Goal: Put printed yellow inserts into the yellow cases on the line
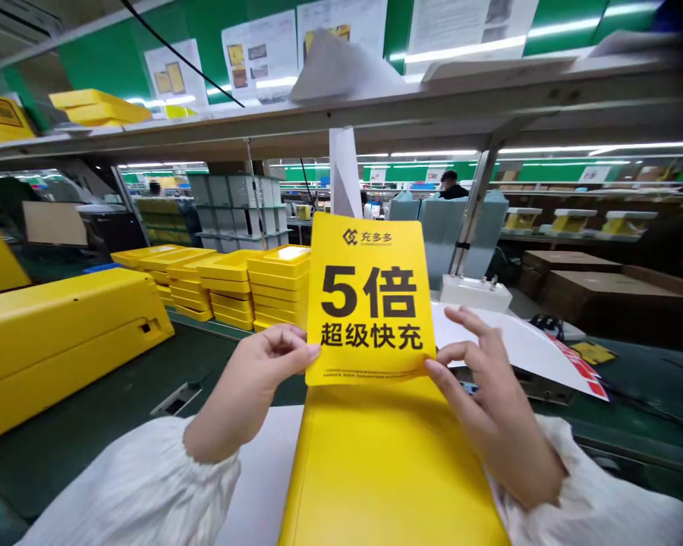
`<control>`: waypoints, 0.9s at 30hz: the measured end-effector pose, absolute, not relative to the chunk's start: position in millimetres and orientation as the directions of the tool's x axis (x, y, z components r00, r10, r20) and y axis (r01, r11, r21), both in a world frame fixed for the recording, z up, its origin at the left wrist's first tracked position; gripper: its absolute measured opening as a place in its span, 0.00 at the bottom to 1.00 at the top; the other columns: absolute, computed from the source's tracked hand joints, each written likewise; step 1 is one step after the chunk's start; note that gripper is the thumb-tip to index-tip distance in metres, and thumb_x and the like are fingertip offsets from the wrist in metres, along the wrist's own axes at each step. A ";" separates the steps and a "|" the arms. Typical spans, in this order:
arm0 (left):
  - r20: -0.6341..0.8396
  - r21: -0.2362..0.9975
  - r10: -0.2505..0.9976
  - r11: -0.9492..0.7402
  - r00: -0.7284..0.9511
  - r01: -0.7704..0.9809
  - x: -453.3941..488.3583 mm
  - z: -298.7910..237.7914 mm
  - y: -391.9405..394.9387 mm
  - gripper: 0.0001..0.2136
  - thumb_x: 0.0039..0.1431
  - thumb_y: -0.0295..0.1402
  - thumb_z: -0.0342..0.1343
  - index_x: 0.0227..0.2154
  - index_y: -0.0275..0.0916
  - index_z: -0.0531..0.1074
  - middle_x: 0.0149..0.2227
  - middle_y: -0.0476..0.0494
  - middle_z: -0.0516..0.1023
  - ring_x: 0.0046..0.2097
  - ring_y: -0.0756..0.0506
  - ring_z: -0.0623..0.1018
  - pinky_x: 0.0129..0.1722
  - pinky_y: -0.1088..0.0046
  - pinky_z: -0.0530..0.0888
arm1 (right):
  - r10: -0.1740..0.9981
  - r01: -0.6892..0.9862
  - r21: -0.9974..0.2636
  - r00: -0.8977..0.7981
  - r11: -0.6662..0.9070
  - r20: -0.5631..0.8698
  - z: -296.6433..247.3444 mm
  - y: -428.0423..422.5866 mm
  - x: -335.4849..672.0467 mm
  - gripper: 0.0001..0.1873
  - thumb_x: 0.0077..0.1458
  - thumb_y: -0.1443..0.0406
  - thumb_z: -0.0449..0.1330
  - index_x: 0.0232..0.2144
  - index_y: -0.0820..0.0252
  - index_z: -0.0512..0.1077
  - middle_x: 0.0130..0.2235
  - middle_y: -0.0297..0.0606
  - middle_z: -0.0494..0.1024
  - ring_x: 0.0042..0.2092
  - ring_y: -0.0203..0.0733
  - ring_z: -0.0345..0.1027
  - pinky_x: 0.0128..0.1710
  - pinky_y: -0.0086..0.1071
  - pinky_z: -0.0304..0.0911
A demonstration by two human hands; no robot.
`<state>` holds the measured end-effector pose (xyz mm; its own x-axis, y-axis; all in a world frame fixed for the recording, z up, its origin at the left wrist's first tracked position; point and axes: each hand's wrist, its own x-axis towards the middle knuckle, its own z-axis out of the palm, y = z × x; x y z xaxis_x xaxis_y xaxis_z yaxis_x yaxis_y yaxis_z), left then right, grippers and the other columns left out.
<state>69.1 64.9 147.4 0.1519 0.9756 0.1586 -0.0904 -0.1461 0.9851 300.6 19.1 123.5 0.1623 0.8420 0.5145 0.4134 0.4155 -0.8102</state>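
Observation:
Between both hands I hold up a yellow sticker sheet [369, 303] with rounded corners and black Chinese print with a large "5". My left hand [262, 375] pinches its lower left edge between thumb and fingers. At the lower right corner, my right hand [483, 387] grips it with thumb and forefinger, the other fingers raised. Below the sheet lies a long, smooth yellow casing [387, 470], running toward me. The sheet hides the casing's far end, and I cannot tell whether its lower edge touches the casing.
Another yellow casing [73, 341] lies on the dark green bench at left. Stacked yellow trays [228, 284] stand behind. A shelf beam [421, 114] crosses overhead. White sheets with red print [524, 341] lie at right, near cardboard boxes [597, 296]. A person [451, 186] is in the background.

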 end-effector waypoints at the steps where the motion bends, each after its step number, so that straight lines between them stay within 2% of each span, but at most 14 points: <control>1: 0.176 0.979 0.972 -0.158 0.156 -0.126 71.5 151.9 63.9 0.11 0.43 0.33 0.63 0.16 0.37 0.67 0.32 0.51 0.66 0.37 0.51 0.69 0.36 0.78 0.66 | 0.802 0.494 -0.745 0.146 0.448 0.579 128.9 17.5 303.3 0.14 0.50 0.52 0.57 0.23 0.54 0.67 0.56 0.35 0.58 0.61 0.52 0.44 0.60 0.51 0.32; 2: 0.192 0.974 0.969 -0.169 0.157 -0.150 73.0 157.1 61.6 0.11 0.43 0.33 0.63 0.16 0.37 0.67 0.32 0.51 0.65 0.37 0.51 0.69 0.36 0.77 0.66 | 0.794 0.521 -0.719 0.121 0.460 0.595 135.0 14.2 305.3 0.13 0.52 0.53 0.56 0.24 0.54 0.67 0.56 0.35 0.58 0.60 0.51 0.44 0.60 0.51 0.34; 5: 0.189 0.974 0.969 -0.163 0.162 -0.159 72.5 169.6 49.0 0.12 0.42 0.33 0.64 0.15 0.36 0.67 0.33 0.50 0.66 0.37 0.50 0.68 0.35 0.76 0.64 | 0.891 0.349 -0.850 0.083 0.394 0.447 150.8 -0.1 307.8 0.14 0.51 0.52 0.58 0.23 0.55 0.68 0.56 0.35 0.59 0.59 0.50 0.48 0.58 0.48 0.40; 9: 0.107 0.988 0.982 -0.086 0.157 -0.131 70.4 163.7 31.1 0.13 0.41 0.34 0.63 0.14 0.36 0.65 0.33 0.50 0.65 0.38 0.49 0.67 0.37 0.75 0.62 | 0.979 0.094 -0.978 0.064 0.186 0.192 150.0 -14.3 309.0 0.16 0.46 0.53 0.62 0.20 0.58 0.68 0.56 0.36 0.60 0.58 0.52 0.51 0.58 0.46 0.42; 13: 0.037 0.996 0.970 -0.016 0.242 -0.088 74.4 143.1 22.9 0.12 0.41 0.33 0.63 0.14 0.36 0.65 0.34 0.48 0.66 0.41 0.47 0.68 0.43 0.71 0.62 | 0.999 -0.127 -0.991 0.017 -0.033 -0.035 128.6 -21.0 312.0 0.14 0.43 0.56 0.65 0.20 0.58 0.66 0.56 0.37 0.60 0.57 0.53 0.53 0.56 0.46 0.49; 18: -0.015 0.999 0.965 0.024 0.264 -0.031 80.2 125.4 23.5 0.12 0.38 0.32 0.63 0.12 0.37 0.64 0.33 0.47 0.63 0.41 0.45 0.66 0.44 0.68 0.60 | 0.987 -0.143 -0.979 0.042 -0.148 -0.155 110.8 -29.9 316.5 0.15 0.42 0.57 0.65 0.18 0.60 0.66 0.58 0.36 0.58 0.59 0.56 0.49 0.55 0.45 0.52; 27: -0.109 0.991 0.947 0.128 0.303 -0.046 80.9 116.1 33.5 0.13 0.36 0.31 0.64 0.12 0.36 0.64 0.36 0.47 0.60 0.43 0.45 0.65 0.41 0.71 0.62 | 0.981 -0.130 -0.977 0.070 -0.170 -0.180 105.1 -26.3 317.0 0.16 0.39 0.57 0.66 0.16 0.59 0.65 0.59 0.34 0.53 0.60 0.54 0.47 0.54 0.46 0.53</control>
